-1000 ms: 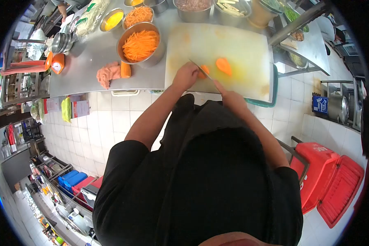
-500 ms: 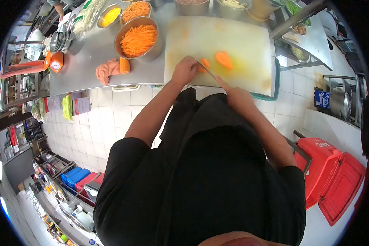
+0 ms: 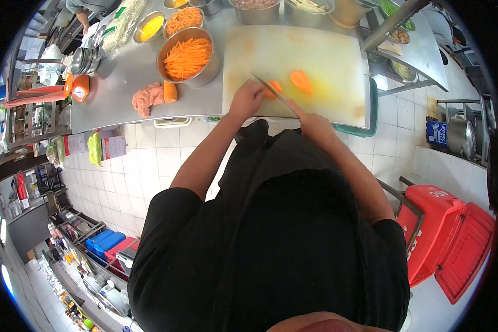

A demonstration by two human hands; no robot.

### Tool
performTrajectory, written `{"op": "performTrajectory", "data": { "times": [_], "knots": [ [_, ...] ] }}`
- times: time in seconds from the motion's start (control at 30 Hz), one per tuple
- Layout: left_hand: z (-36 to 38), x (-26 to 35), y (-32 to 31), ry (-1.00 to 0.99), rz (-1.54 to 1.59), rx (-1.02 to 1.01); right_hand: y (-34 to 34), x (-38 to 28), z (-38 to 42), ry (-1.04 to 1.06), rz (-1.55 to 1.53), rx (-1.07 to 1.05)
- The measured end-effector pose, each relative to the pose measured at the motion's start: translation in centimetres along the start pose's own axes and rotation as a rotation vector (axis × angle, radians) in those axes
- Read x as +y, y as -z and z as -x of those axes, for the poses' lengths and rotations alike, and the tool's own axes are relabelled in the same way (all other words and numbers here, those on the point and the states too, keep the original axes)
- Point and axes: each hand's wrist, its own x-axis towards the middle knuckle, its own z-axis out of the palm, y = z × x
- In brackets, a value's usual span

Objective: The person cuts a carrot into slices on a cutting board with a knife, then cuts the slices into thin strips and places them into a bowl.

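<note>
My right hand (image 3: 317, 127) grips a kitchen knife (image 3: 275, 94) by its handle. The blade slants up and left across a small carrot piece (image 3: 274, 85) on the white cutting board (image 3: 337, 61). Curled fingers of my left hand (image 3: 248, 98) hold the near left side of that piece, close to the blade; the fingertips are partly hidden. A larger cut carrot piece (image 3: 301, 82) lies just to the right, touched by neither hand. Left of the board stands a metal bowl (image 3: 216, 61) heaped with carrot strips (image 3: 188, 58).
A pinkish cloth (image 3: 148, 99) and a carrot chunk (image 3: 170, 92) lie near the counter's front edge. An orange scale (image 3: 81, 88) stands farther left. More bowls line the back, including one of yellow liquid (image 3: 151, 27). A metal post (image 3: 393, 25) rises at the board's right.
The knife has shifted up and left, its tip now beyond the small carrot piece. My left hand has moved slightly down and left. The view has shifted a little.
</note>
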Motion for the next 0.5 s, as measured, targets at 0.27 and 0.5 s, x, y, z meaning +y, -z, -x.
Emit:
{"op": "performTrajectory", "data": {
  "times": [0.27, 0.5],
  "knots": [
    [0.2, -0.5, -0.3, -0.045, -0.049, -0.005, 2.9, -2.5, 1.7, -0.007, 0.037, 0.024],
    [0.0, -0.5, -0.2, -0.082, -0.018, 0.024, 4.6, -3.6, 2.4, 0.025, 0.193, -0.022]
  ]
}}
